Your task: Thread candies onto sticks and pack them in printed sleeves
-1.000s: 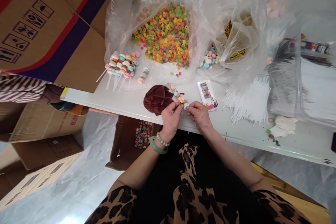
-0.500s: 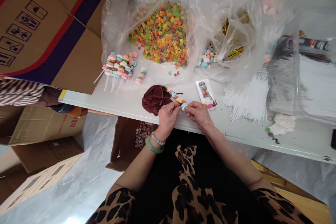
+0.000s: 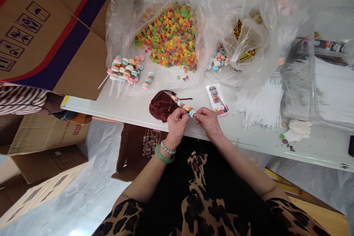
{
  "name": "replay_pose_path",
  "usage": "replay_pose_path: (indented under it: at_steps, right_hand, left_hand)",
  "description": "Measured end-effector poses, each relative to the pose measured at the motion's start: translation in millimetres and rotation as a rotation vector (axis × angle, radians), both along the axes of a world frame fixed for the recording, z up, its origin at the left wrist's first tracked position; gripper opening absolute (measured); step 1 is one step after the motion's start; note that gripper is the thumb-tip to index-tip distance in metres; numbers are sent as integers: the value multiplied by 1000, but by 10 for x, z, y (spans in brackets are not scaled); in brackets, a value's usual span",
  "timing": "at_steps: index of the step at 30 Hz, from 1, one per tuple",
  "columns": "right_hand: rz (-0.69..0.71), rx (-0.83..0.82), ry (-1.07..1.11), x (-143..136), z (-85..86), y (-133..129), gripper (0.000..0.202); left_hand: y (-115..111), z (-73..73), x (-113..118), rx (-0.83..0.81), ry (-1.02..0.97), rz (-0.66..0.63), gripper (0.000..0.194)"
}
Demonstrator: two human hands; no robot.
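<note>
Between my two hands lies a candy stick (image 3: 181,104), a row of pastel candy pieces that slants up and left over a dark brown cloth bundle (image 3: 160,107). My left hand (image 3: 177,123) is closed in a pinch at the stick's near end, beside a small colourful printed piece. From the right, my right hand (image 3: 206,120) pinches the same end, next to a blue and white candy (image 3: 191,113). The fingertips hide part of this end. A printed white packet (image 3: 217,99) lies just beyond my right hand.
Clear bags hold ring candies (image 3: 174,40) and pastel candies (image 3: 220,59). Finished candy sticks (image 3: 125,68) and a short candy stack (image 3: 148,80) lie at left. White sticks (image 3: 260,105) and a clear bin (image 3: 312,81) are at right. A cardboard box (image 3: 127,155) stands below the table edge.
The candy stick has tilted flatter and more of it shows past my left hand. Both hands have shifted slightly, still pinching its near end.
</note>
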State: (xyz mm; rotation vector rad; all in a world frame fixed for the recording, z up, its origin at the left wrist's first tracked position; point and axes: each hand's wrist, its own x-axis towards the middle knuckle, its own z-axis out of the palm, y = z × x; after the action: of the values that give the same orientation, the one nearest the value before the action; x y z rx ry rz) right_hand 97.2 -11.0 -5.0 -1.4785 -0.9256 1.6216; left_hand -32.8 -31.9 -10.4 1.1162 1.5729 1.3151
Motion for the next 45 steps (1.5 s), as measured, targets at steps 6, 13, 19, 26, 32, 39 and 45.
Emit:
replay_pose_path:
  at_steps: [6,13,19,26,32,39,45]
  right_hand:
    - [81,254,-474,-43,-24,-68,20]
    - [247,398,-499,5,103,-123,21]
    - [111,158,-151,44,21,-13,25]
    - [43,157,-178,-49,-108,2,23]
    - [-39,195,-137,-125,-59,117,28]
    - [19,-184,300,-34,35,145,34]
    - [106,-273,450,9,110,75,33]
  left_hand:
    - [-56,38,36,20,-35,-8,14]
    - [-21,72,45,-4,-99,-19,17]
    - [-20,101,83,-19,-138,-40,18]
    - [-72,59,107,57,78,-99,16]
    - [-161,17,198,101,147,-150,11]
    - [-8,83,12,-76,-490,72,29]
    - [177,148,9,-180,-798,-46,32]
